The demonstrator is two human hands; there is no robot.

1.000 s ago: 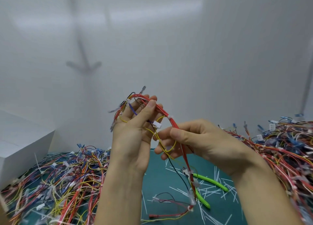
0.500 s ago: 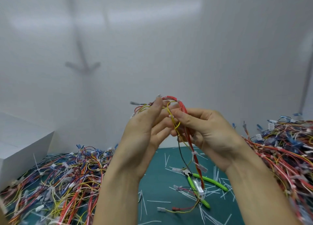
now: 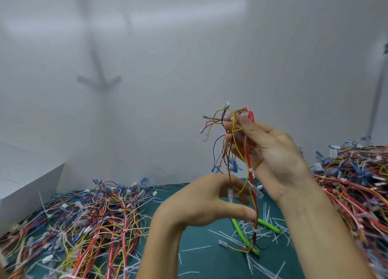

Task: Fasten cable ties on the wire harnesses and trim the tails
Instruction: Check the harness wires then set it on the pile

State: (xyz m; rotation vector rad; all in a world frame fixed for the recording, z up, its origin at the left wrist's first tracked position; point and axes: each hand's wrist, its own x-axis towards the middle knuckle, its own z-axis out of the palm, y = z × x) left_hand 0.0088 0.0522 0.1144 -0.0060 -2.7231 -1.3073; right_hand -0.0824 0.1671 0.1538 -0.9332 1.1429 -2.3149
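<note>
My right hand (image 3: 270,152) is raised and grips the top of a wire harness (image 3: 248,152) of red, yellow and black wires with white connectors. The harness hangs down to the green mat (image 3: 199,232), its lower end lying over the green-handled cutters (image 3: 243,234). Lower down, my left hand (image 3: 207,201) has its fingers spread, and the thumb tip and fingers brush the hanging wires without gripping them. Small white cable ties sit at points along the red bundle. Several trimmed white tie tails (image 3: 226,236) are scattered on the mat.
A large heap of wire harnesses (image 3: 84,226) covers the mat on the left, and another pile (image 3: 357,184) rises on the right. A white box (image 3: 25,184) stands at the far left. White walls close in the back.
My hands have parted: the right hand lifted the harness up and to the right, while the left hand let go of it and dropped lower, fingers spreading.
</note>
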